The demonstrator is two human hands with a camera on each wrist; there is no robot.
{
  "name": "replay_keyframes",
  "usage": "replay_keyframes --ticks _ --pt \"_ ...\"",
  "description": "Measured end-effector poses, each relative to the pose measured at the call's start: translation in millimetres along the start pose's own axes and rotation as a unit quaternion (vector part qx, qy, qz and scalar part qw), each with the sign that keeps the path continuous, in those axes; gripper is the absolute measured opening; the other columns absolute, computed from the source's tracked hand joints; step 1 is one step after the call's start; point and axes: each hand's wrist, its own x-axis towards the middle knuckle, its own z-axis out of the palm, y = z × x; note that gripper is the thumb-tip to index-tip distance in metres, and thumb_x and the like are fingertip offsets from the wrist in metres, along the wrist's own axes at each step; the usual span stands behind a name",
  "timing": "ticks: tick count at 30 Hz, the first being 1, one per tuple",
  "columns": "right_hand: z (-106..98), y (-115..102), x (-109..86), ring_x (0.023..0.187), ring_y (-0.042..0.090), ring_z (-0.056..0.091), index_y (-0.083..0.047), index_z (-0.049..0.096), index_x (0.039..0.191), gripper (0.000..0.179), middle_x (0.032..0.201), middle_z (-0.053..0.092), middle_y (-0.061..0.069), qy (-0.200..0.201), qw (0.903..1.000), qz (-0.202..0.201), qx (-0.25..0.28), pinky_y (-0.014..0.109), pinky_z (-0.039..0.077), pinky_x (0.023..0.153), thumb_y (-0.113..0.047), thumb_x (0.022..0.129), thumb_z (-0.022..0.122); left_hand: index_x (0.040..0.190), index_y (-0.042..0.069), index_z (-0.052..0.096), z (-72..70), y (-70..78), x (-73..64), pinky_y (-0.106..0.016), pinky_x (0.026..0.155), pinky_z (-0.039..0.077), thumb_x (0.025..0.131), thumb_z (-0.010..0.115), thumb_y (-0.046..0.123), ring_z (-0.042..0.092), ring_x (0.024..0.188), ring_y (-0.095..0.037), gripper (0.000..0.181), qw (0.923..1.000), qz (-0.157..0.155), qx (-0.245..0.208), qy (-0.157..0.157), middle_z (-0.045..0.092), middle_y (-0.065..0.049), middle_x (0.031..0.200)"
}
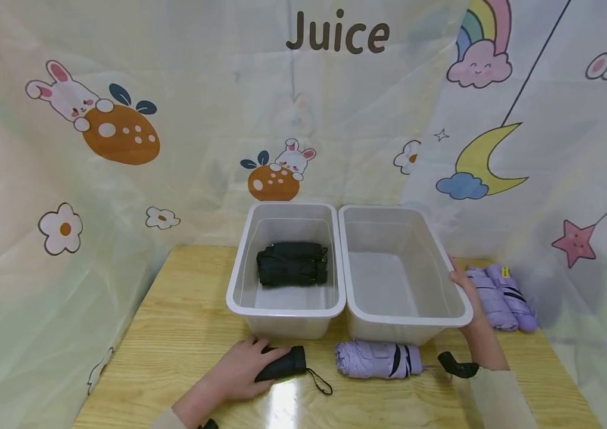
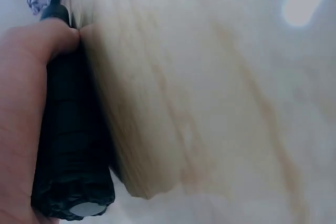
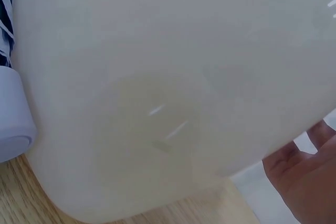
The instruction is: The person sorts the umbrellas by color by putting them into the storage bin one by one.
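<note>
My left hand (image 1: 244, 369) lies over a black folded umbrella (image 1: 282, 364) on the table in front of the bins and grips it. Its dark sleeve fills the left wrist view beside my thumb, and a wrist loop trails from its handle. At the right side wall of the right white bin (image 1: 405, 319), my right hand (image 1: 469, 292) holds the rim, with part of a finger showing over it. The outside of this bin fills most of the right wrist view, fingers at its far edge. Nothing lies inside this bin.
In the left white bin (image 1: 287, 313) lie black folded umbrellas (image 1: 292, 265). A lavender folded umbrella (image 1: 378, 360) lies before the right bin. More lavender umbrellas (image 1: 501, 298) lie right of my right hand. A printed curtain (image 1: 201, 89) hangs behind the wooden table (image 1: 196, 292).
</note>
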Motion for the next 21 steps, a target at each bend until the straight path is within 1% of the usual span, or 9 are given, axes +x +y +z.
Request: replay_keyframes --ticks 3,5,7,9,11,14,18,21 --pt "-0.2 -0.6 2.7 0.104 0.015 0.057 -0.022 -0.003 0.158 0.056 0.134 0.051 0.002 0.006 1.0 -0.001 0.002 0.028 0.051 0.081 -0.009 0.105 0.01 0.145 0.038 0.043 -2.4 -4.0 0.5 -0.038 0.071 0.049 0.081 0.069 0.044 0.053 0.089 -0.021 0.07 0.9998 0.0 -0.019 0.001 0.056 -0.004 0.109" --pt "0.2 -0.6 4.3 0.104 0.015 0.057 -0.02 -0.002 0.158 0.055 0.133 0.052 0.002 0.012 0.9999 -0.003 -0.003 0.028 0.051 0.081 -0.009 0.105 0.011 0.143 0.039 0.044 -5.9 -5.8 -0.1 -0.035 0.07 0.048 0.077 0.072 0.043 0.051 0.087 -0.017 0.072 0.9994 0.001 -0.035 0.0 0.056 -0.001 0.107" --pt "0.8 -0.3 4.7 0.104 0.014 0.057 -0.02 -0.004 0.157 0.056 0.133 0.052 0.002 0.012 0.9999 -0.002 -0.003 0.028 0.051 0.082 -0.009 0.105 0.01 0.143 0.041 0.044 -12.0 -5.0 -2.3 -0.033 0.068 0.047 0.076 0.073 0.043 0.05 0.084 -0.014 0.073 0.9988 0.007 -0.049 -0.001 0.055 0.002 0.104" --pt "1.6 0.3 3.8 0.104 0.014 0.058 -0.019 -0.007 0.157 0.056 0.133 0.053 0.001 0.011 0.9999 0.0 0.001 0.028 0.051 0.081 -0.009 0.105 0.01 0.143 0.041 0.043 -22.5 -1.0 -4.7 -0.03 0.066 0.046 0.077 0.073 0.043 0.048 0.082 -0.012 0.073 0.998 0.014 -0.061 -0.001 0.054 0.004 0.102" --pt "2.4 1.3 2.7 0.103 0.014 0.058 -0.018 -0.009 0.156 0.056 0.132 0.053 0.001 0.008 0.9999 -0.002 0.007 0.028 0.051 0.081 -0.009 0.104 0.01 0.144 0.042 0.042 -37.4 5.5 -6.8 -0.027 0.066 0.044 0.077 0.074 0.042 0.046 0.082 -0.01 0.074 0.9973 0.024 -0.07 0.005 0.052 0.005 0.101" --pt "2.6 2.7 1.8 0.103 0.014 0.058 -0.018 -0.009 0.156 0.056 0.131 0.054 0.001 0.004 0.9999 -0.006 0.013 0.028 0.051 0.081 -0.008 0.104 0.009 0.145 0.041 0.042 -66.9 17.2 -8.0 -0.024 0.065 0.042 0.076 0.076 0.04 0.045 0.083 -0.01 0.078 0.9962 0.041 -0.073 0.023 0.05 0.005 0.1" --pt "3.5 1.9 0.9 0.106 0.013 0.057 -0.019 -0.011 0.156 0.056 0.134 0.052 -0.001 -0.001 0.9999 -0.009 0.008 0.027 0.049 0.084 -0.009 0.105 0.01 0.146 0.037 0.043 -105.6 28.2 -6.3 -0.022 0.067 0.041 0.072 0.079 0.035 0.043 0.085 -0.01 0.082 0.9927 0.08 -0.065 0.063 0.048 0.005 0.099" --pt "4.6 0.3 0.5 0.108 0.012 0.056 -0.018 -0.013 0.155 0.056 0.137 0.05 -0.002 0.002 1.0 -0.006 0.0 0.027 0.048 0.087 -0.01 0.105 0.011 0.146 0.033 0.043 -131.8 31.8 -3.0 -0.023 0.07 0.042 0.071 0.08 0.033 0.043 0.086 -0.011 0.084 0.9882 0.108 -0.062 0.089 0.048 0.004 0.099"
